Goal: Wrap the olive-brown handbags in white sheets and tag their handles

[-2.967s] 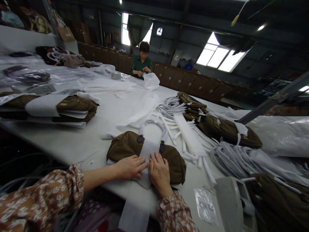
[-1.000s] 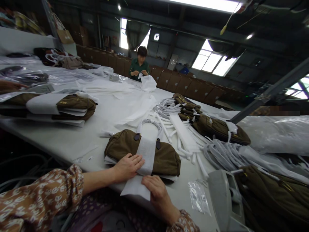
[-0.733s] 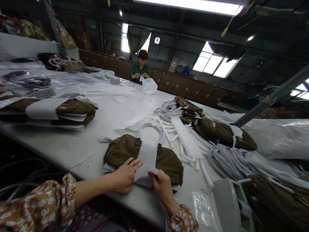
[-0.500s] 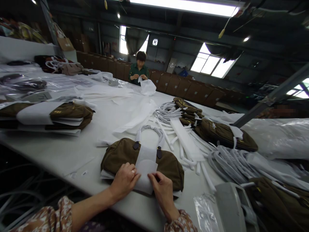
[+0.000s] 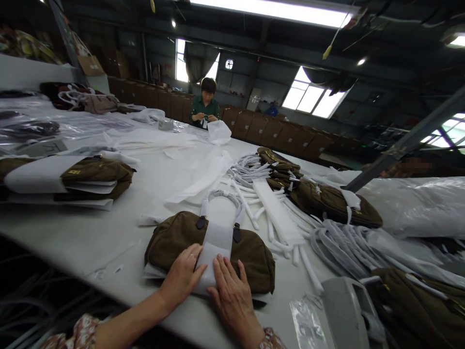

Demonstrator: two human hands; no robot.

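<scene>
Head view: the loose end of the white paper band (image 5: 218,237), pinched up 0.5 s ago, now lies flat on the olive handbag (image 5: 254,254) beneath left hand (image 5: 183,271) and right hand (image 5: 233,291), both unclenched, gripping nothing; wrap seems nearly settled. Bag sits near the front edge of the table (image 5: 119,232); more room leftward, white tubes (image 5: 308,269) crowding right.

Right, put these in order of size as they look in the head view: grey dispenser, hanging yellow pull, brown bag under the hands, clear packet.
1. Brown bag
2. Grey dispenser
3. Clear packet
4. Yellow pull

The frame's bottom edge crops the dispenser.
</scene>
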